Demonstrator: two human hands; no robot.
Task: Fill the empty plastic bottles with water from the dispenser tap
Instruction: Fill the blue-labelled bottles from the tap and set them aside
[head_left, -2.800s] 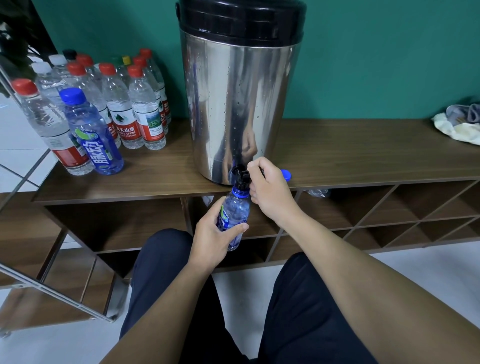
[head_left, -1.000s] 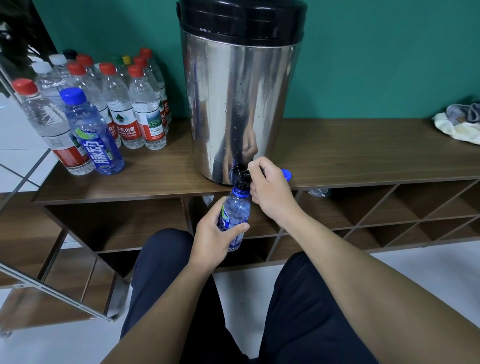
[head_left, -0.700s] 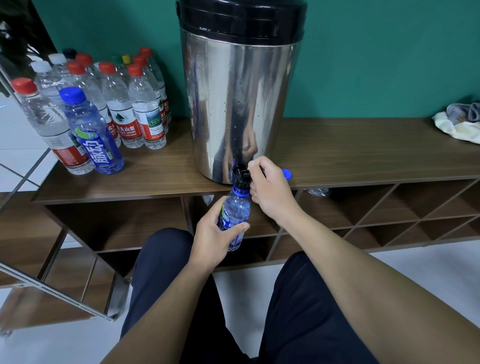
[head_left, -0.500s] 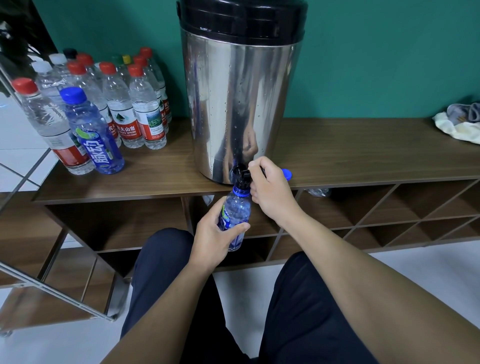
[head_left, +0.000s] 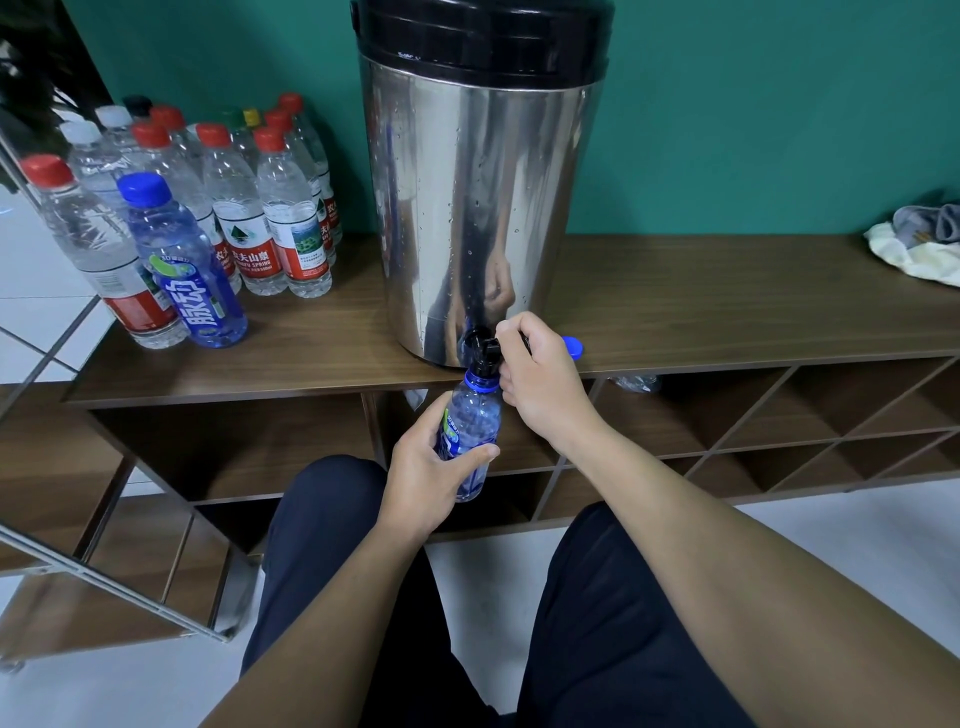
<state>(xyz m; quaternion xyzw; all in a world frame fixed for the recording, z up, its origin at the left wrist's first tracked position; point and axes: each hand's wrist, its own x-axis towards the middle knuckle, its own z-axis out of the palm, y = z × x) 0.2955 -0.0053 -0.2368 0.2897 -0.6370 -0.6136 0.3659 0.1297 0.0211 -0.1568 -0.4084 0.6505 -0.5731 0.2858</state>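
Nothing much has shifted over the last few seconds: both hands hold the same places as before, and the small blue-tinted bottle (head_left: 470, 421) sits as it did under the black tap (head_left: 483, 349). That bottle is upright, its blue neck ring right up against the tap's spout, its lower half wrapped by the left hand (head_left: 431, 475), whose fingers curl round the far side while the thumb crosses the near side. Just above and to the right of that hand, the right hand (head_left: 540, 387) is closed around the tap's handle, fingers curled over it, knuckles touching the bottle's shoulder. How full the bottle is cannot be told. Behind both hands stands the steel dispenser (head_left: 478, 208) with its black lid, water droplets on its skin and the hands mirrored in it. Just past the right hand's knuckles a loose blue cap (head_left: 572, 347) lies on the wooden shelf top (head_left: 727, 306). Well off to the left of the left hand stands a cluster of capped bottles, mostly red-capped ones (head_left: 291, 208), with a larger blue-capped bottle (head_left: 182, 265) at the front. Far to the right of the right hand a bundle of cloth (head_left: 919, 249) lies at the shelf's end. Below the hands are the person's dark-trousered knees.
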